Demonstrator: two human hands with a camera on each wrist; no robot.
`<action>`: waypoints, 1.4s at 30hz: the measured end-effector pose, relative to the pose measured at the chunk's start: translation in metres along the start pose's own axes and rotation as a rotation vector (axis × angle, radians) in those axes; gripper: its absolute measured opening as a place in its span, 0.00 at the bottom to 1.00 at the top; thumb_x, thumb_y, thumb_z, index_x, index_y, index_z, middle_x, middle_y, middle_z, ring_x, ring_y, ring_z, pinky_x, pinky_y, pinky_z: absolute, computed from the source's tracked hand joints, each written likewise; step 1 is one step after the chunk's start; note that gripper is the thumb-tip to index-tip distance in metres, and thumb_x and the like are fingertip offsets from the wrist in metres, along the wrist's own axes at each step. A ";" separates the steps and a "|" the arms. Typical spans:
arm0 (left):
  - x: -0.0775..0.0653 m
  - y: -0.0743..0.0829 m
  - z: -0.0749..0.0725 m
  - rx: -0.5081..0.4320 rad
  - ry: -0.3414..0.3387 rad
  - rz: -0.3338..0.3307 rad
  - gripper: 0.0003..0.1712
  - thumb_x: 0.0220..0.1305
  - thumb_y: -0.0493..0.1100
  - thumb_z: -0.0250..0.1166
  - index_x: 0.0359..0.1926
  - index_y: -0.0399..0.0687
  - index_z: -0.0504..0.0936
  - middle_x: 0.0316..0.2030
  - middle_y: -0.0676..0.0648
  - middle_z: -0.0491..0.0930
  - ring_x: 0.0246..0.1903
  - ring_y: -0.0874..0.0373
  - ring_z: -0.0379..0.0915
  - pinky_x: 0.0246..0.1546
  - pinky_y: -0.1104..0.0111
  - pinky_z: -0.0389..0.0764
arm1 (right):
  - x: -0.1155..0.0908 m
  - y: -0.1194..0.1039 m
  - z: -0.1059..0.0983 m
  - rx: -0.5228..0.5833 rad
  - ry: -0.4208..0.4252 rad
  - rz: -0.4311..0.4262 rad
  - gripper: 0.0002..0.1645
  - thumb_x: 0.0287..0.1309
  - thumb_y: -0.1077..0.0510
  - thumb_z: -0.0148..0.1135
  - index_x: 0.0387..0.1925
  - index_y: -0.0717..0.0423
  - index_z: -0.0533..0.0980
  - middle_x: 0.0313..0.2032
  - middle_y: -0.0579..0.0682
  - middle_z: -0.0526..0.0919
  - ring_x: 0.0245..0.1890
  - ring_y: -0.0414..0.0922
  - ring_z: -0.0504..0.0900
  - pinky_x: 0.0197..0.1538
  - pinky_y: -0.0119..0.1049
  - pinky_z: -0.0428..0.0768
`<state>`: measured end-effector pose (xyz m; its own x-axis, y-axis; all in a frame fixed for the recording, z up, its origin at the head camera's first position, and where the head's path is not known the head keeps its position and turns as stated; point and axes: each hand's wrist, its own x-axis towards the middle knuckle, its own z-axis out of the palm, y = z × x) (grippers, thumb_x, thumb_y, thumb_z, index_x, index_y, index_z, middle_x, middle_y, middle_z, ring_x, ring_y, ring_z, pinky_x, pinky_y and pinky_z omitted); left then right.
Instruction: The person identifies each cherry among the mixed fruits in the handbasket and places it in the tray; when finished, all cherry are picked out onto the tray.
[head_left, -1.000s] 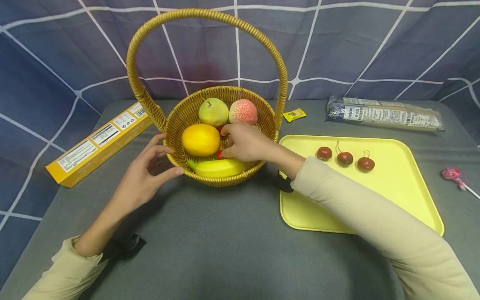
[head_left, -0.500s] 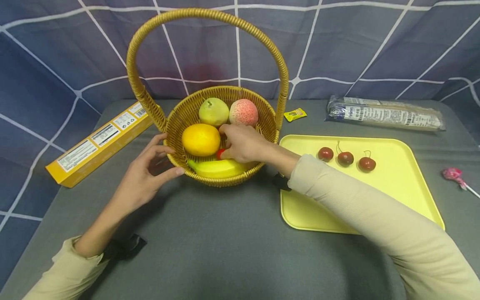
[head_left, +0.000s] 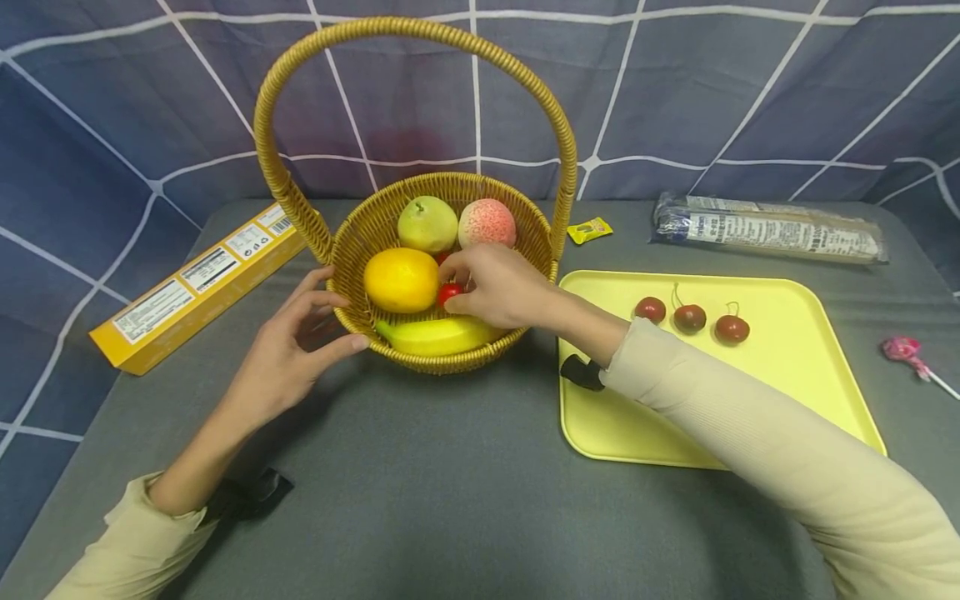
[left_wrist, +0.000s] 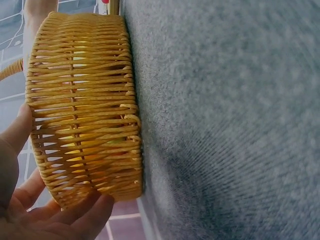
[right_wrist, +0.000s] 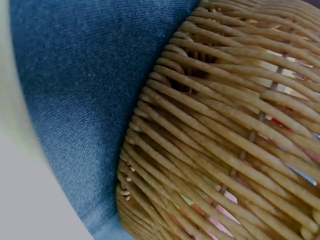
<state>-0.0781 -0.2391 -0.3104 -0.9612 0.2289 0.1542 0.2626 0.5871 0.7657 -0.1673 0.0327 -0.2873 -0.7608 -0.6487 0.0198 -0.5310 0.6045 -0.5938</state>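
A wicker basket (head_left: 450, 364) with a tall hooped handle holds a green pear-like fruit (head_left: 427, 223), a pink peach (head_left: 486, 223), an orange-yellow fruit (head_left: 402, 280) and a banana (head_left: 442, 337). My left hand (head_left: 288, 354) grips the basket's left side, thumb at the near rim and fingers spread around the weave, as the left wrist view also shows. Inside the basket, my right hand (head_left: 498, 287) pinches a small round red fruit (head_left: 450, 293) between thumb and fingers. Another red fruit (head_left: 442, 257) is partly hidden behind the fingers. The right wrist view shows only the basket's outer weave (right_wrist: 220, 125).
Right of the basket, under the right forearm, lies a yellow tray (head_left: 787, 375) with three dark red cherries (head_left: 688, 317). Behind it are a small yellow packet (head_left: 589, 230) and a long plastic-wrapped package (head_left: 768, 228). A pink lollipop (head_left: 903, 348) lies far right, an orange box (head_left: 202, 287) left.
My right hand has shifted slightly in the basket, and the red fruit at its fingertips now sits higher and shows more. The left hand has stayed at the basket's side.
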 end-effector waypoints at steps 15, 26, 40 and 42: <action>-0.002 -0.001 -0.001 0.007 0.000 -0.002 0.25 0.61 0.38 0.72 0.55 0.32 0.73 0.74 0.45 0.55 0.65 0.41 0.63 0.62 0.47 0.70 | -0.046 0.004 -0.021 0.204 0.133 -0.124 0.13 0.56 0.62 0.70 0.45 0.55 0.82 0.41 0.43 0.83 0.34 0.42 0.79 0.41 0.39 0.80; -0.001 -0.001 0.003 -0.003 0.003 0.001 0.25 0.60 0.37 0.72 0.54 0.33 0.73 0.74 0.45 0.56 0.65 0.41 0.64 0.62 0.47 0.71 | -0.107 0.022 -0.038 0.195 0.276 -0.158 0.13 0.56 0.63 0.72 0.44 0.51 0.83 0.39 0.39 0.82 0.36 0.36 0.81 0.40 0.34 0.79; -0.001 0.000 0.000 0.015 0.013 0.007 0.24 0.60 0.37 0.72 0.54 0.33 0.73 0.73 0.45 0.56 0.65 0.42 0.63 0.62 0.51 0.72 | -0.174 0.061 -0.055 0.140 0.272 0.062 0.13 0.58 0.62 0.71 0.43 0.43 0.83 0.33 0.38 0.85 0.30 0.40 0.84 0.33 0.26 0.77; -0.001 0.000 0.001 0.012 0.013 0.008 0.25 0.60 0.37 0.72 0.54 0.33 0.73 0.73 0.45 0.57 0.65 0.42 0.64 0.62 0.52 0.72 | -0.184 0.070 -0.055 0.105 0.267 0.052 0.15 0.57 0.64 0.70 0.44 0.45 0.83 0.33 0.37 0.85 0.30 0.39 0.84 0.37 0.23 0.78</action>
<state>-0.0771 -0.2387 -0.3114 -0.9601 0.2237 0.1680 0.2710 0.5946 0.7570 -0.0849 0.2195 -0.2883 -0.8648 -0.4648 0.1901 -0.4577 0.5736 -0.6793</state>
